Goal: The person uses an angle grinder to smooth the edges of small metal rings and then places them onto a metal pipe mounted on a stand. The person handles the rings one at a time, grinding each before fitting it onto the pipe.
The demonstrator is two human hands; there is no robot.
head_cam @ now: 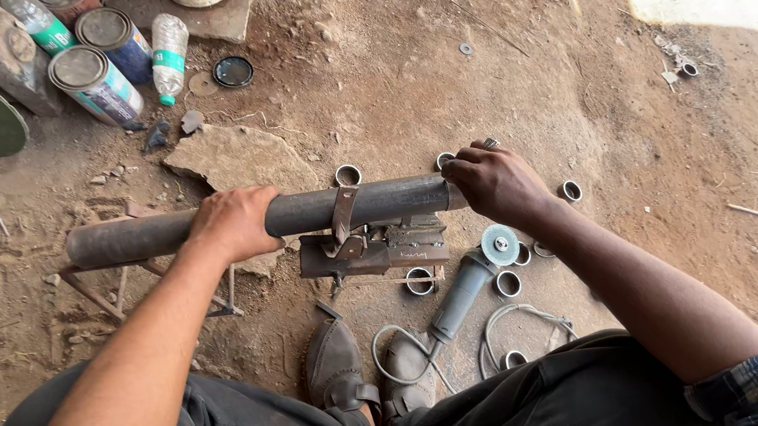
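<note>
- The left hand [232, 222] is closed around a dark steel pipe [306, 212], with the fingers wrapped over its top, a bit left of the pipe's middle.
- The right hand [495, 181] grips the right end of the same pipe; the fingers curl over the end, so the end itself is hidden.
- The pipe lies almost level across the view, above the dirt ground [386, 84]. Its middle sits in a rusty clamp vise [373, 245], with a metal strap passing over it (the strap looks bent, not flat). Its left part rests on a thin metal stand [103, 296].
- Just below the right hand an angle grinder [467, 278] lies on the ground, its disc facing up and its grey cable looping near the person's sandalled feet [337, 363].
- Several short cut pipe rings [420, 281] lie around the vise and the grinder.
- At the top left stand some paint cans [95, 81] and a plastic bottle [168, 56], near a flat stone [237, 157].
</note>
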